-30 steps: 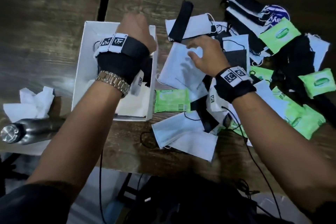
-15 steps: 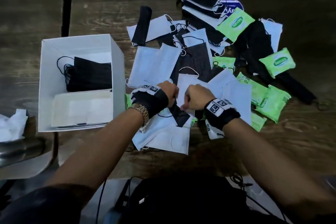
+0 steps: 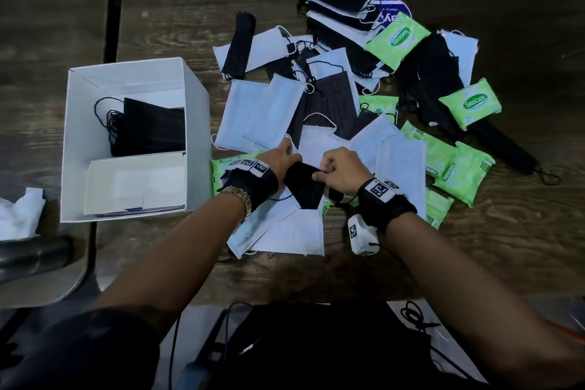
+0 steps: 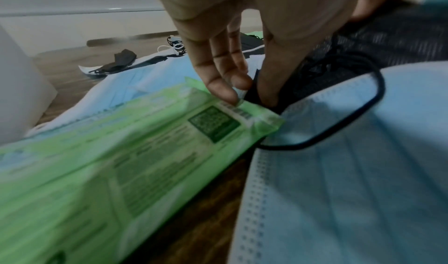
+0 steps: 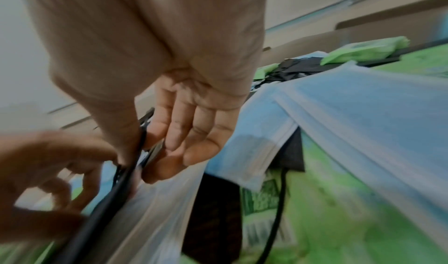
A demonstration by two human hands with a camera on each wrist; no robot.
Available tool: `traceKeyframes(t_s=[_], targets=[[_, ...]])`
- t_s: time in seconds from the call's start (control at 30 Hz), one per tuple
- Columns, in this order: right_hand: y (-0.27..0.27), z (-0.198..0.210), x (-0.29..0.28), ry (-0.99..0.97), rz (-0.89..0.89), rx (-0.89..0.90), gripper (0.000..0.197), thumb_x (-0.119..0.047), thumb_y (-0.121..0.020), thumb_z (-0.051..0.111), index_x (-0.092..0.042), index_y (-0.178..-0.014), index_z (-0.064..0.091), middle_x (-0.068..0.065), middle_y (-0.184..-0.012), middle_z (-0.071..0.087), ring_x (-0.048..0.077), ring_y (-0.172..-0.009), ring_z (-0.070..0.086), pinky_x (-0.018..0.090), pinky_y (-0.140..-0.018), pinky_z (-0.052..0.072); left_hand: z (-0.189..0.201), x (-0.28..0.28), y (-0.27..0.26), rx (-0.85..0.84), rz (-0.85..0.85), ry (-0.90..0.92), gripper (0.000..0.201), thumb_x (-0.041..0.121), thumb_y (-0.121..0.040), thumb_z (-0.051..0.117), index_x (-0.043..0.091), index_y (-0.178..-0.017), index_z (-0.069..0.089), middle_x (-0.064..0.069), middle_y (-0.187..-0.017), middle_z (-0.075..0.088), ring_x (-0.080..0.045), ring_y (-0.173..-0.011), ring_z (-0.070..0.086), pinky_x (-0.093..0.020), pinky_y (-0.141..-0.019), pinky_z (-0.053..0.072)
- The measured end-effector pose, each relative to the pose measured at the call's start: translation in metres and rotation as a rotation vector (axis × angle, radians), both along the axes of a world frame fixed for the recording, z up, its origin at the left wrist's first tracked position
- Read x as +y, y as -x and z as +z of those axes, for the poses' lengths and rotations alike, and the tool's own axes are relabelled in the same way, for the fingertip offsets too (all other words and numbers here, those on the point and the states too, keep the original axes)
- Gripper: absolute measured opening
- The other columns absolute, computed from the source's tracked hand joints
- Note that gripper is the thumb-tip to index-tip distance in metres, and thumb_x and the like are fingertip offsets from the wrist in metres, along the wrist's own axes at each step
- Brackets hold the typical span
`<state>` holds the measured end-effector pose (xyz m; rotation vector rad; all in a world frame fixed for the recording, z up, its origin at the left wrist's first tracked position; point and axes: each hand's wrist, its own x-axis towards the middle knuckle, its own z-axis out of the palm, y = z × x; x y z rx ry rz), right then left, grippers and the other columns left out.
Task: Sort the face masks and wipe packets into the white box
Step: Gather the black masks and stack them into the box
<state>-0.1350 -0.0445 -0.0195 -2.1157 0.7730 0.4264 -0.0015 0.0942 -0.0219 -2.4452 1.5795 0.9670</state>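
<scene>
The white box (image 3: 79,149) stands at the left with black masks (image 3: 152,127) in its far half. To its right lies a pile of white, pale blue and black face masks (image 3: 259,111) and green wipe packets (image 3: 395,41). At the near side of the pile both hands hold one black mask (image 3: 305,188). My left hand (image 3: 289,157) pinches its left end, beside a green wipe packet (image 4: 121,153). My right hand (image 3: 326,172) pinches its top edge (image 5: 121,174) between thumb and fingers. A black ear loop (image 4: 358,118) lies over a pale blue mask (image 4: 351,182).
A crumpled white tissue (image 3: 19,215) and a dark metal bottle (image 3: 31,253) lie left of the box at the table's near edge. A dark seam (image 3: 114,3) runs between two tabletops. Below the edge sit a black bag (image 3: 316,342) and cables.
My left hand left the box and came right to the near pile. My right hand drew back from a white mask. Both now pinch a black mask between them.
</scene>
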Motion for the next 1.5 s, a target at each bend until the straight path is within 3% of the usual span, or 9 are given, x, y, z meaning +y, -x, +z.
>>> traceKeyframes(t_s=[0.3,0.5,0.63,0.77,0.9,1.03,1.2,1.33,1.5], targets=[[0.011,0.006,-0.040,-0.076,-0.395,-0.268,0.015,-0.014,-0.089,0.071,-0.013,-0.082,0.058,0.003,-0.060,0.064,-0.002,-0.043,0.049,0.022,-0.058,0.038,0.016,-0.015,-0.015,-0.075,-0.045,0.102,0.016,0.020,-0.084,0.067,0.014,-0.099,0.067,-0.008,-0.121,0.043,-0.031,-0.093,0.058,-0.036,-0.068,0.050],[0.010,0.028,-0.053,-0.109,-0.476,-0.494,0.011,-0.008,-0.096,0.060,-0.016,-0.089,0.056,0.003,-0.083,0.066,0.002,-0.070,0.063,0.020,-0.068,0.046,0.045,-0.034,-0.027,-0.028,-0.134,0.542,0.008,0.011,-0.069,0.075,0.016,-0.072,0.069,-0.007,-0.110,0.063,-0.032,-0.101,0.056,-0.034,-0.070,0.048],[0.002,0.044,-0.056,-0.183,-0.539,-0.621,0.016,-0.010,-0.097,0.058,-0.023,-0.089,0.054,0.022,-0.077,0.066,0.014,-0.057,0.057,0.024,-0.059,0.043,0.077,-0.052,-0.025,0.156,-0.017,0.627,0.011,0.016,-0.076,0.057,0.013,-0.085,0.063,-0.001,-0.091,0.067,-0.024,-0.088,0.058,-0.038,-0.077,0.050],[-0.008,0.065,-0.053,-0.251,-0.480,-0.676,0.012,-0.006,-0.095,0.061,-0.015,-0.089,0.057,0.012,-0.059,0.062,0.024,-0.045,0.052,0.027,-0.046,0.045,0.085,-0.063,-0.019,0.277,0.083,0.746,0.010,0.008,-0.078,0.061,0.008,-0.088,0.064,-0.007,-0.104,0.060,-0.022,-0.091,0.057,-0.031,-0.086,0.048],[-0.016,0.075,-0.051,-0.289,-0.455,-0.717,0.005,-0.006,-0.094,0.061,-0.006,-0.090,0.064,0.024,-0.069,0.066,0.028,-0.058,0.056,0.037,-0.056,0.046,0.085,-0.068,-0.016,0.322,0.062,0.721,0.009,0.009,-0.076,0.061,0.007,-0.085,0.062,-0.008,-0.135,0.050,-0.018,-0.116,0.052,-0.018,-0.096,0.036],[-0.016,0.078,-0.054,-0.311,-0.455,-0.765,0.009,-0.011,-0.094,0.062,-0.014,-0.088,0.067,0.030,-0.075,0.067,0.027,-0.066,0.058,0.038,-0.065,0.047,0.091,-0.069,-0.015,0.449,0.153,0.743,0.010,0.010,-0.082,0.065,0.003,-0.089,0.064,-0.015,-0.110,0.065,-0.022,-0.106,0.060,-0.011,-0.090,0.038],[-0.010,0.078,-0.049,-0.384,-0.513,-0.756,0.008,-0.019,-0.097,0.061,-0.015,-0.094,0.067,-0.003,-0.075,0.070,0.012,-0.072,0.062,0.029,-0.069,0.050,0.091,-0.076,-0.015,0.426,0.284,0.789,0.011,0.019,-0.083,0.066,0.010,-0.089,0.065,0.003,-0.084,0.064,-0.013,-0.079,0.058,-0.021,-0.077,0.046],[0.001,0.084,-0.045,-0.494,-0.441,-0.722,0.015,-0.023,-0.094,0.066,-0.011,-0.104,0.066,-0.002,-0.088,0.068,0.005,-0.082,0.064,0.020,-0.074,0.051,0.094,-0.083,-0.017,0.343,0.324,0.897,0.010,0.018,-0.082,0.068,0.011,-0.088,0.067,0.010,-0.082,0.063,-0.004,-0.077,0.059,-0.018,-0.077,0.047],[-0.009,0.076,-0.047,-0.201,-0.442,-0.633,0.013,-0.016,-0.088,0.074,-0.006,-0.093,0.068,0.000,-0.084,0.069,0.002,-0.073,0.064,0.025,-0.073,0.054,0.105,-0.092,-0.018,0.396,0.452,1.007,0.027,0.023,-0.083,0.068,0.014,-0.107,0.062,0.011,-0.100,0.064,0.000,-0.091,0.060,-0.020,-0.080,0.050]])
